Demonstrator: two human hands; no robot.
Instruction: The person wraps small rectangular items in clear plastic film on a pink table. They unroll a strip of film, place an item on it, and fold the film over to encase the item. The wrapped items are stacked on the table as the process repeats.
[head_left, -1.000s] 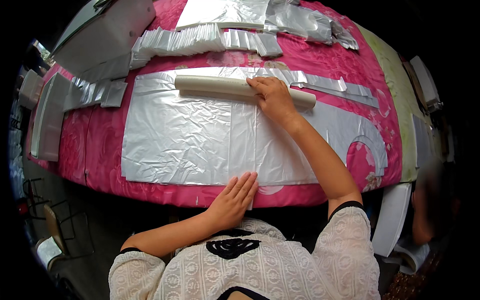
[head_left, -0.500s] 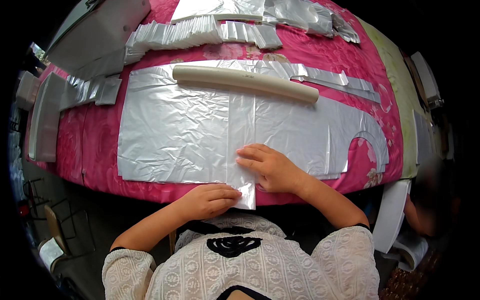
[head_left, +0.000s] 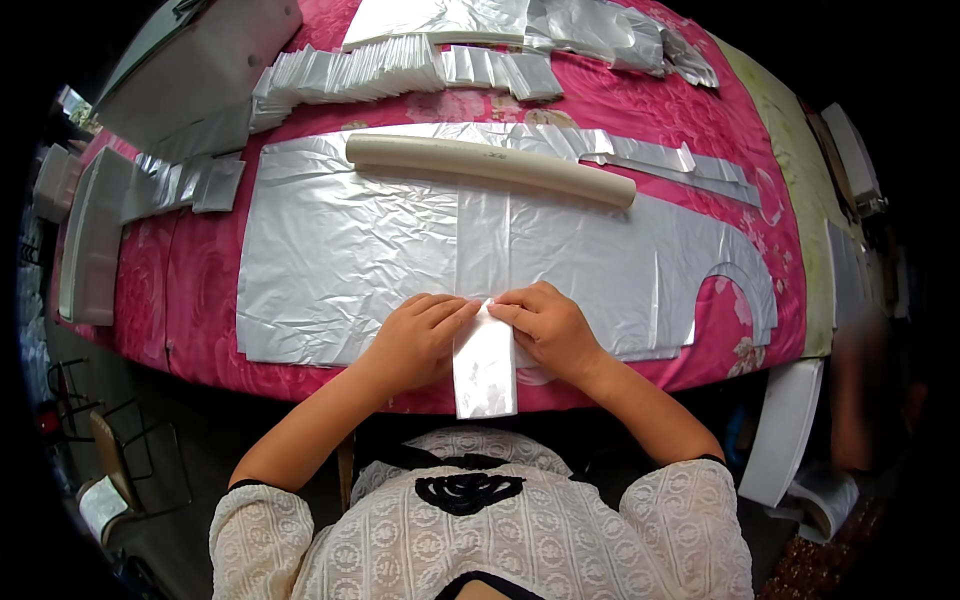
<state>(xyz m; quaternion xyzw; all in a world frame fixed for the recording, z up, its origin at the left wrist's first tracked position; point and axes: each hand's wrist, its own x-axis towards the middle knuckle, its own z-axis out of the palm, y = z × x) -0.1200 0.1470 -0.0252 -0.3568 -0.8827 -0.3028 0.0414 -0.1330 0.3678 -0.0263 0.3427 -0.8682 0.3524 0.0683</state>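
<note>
A folded strip of silvery-white plastic bag (head_left: 485, 375) lies lengthwise in front of me, its near end hanging past the table edge. My left hand (head_left: 422, 335) pinches the strip's left side with thumb and fingers drawn together. Opposite it, my right hand (head_left: 548, 325) is closed on the right side, and the fingertips of both hands nearly meet at a fold. Beneath them spreads a flat stack of plastic bags (head_left: 340, 250), crinkled on the left, with a curved cut-out between handles at the right. Across its far part rests a long beige tube (head_left: 490, 168).
The table wears a pink flowered cloth (head_left: 200, 290). Farther back are a row of folded bags (head_left: 350, 70) and another bag stack (head_left: 440, 18). White bins (head_left: 90, 240) stand at left beside a large grey box (head_left: 200, 75). A chair (head_left: 110, 460) is lower left; a blurred person (head_left: 860, 400) is at right.
My left hand has moved up and away from the strip's near end. Both hands now pinch the strip at the same level, and its near part looks folded over.
</note>
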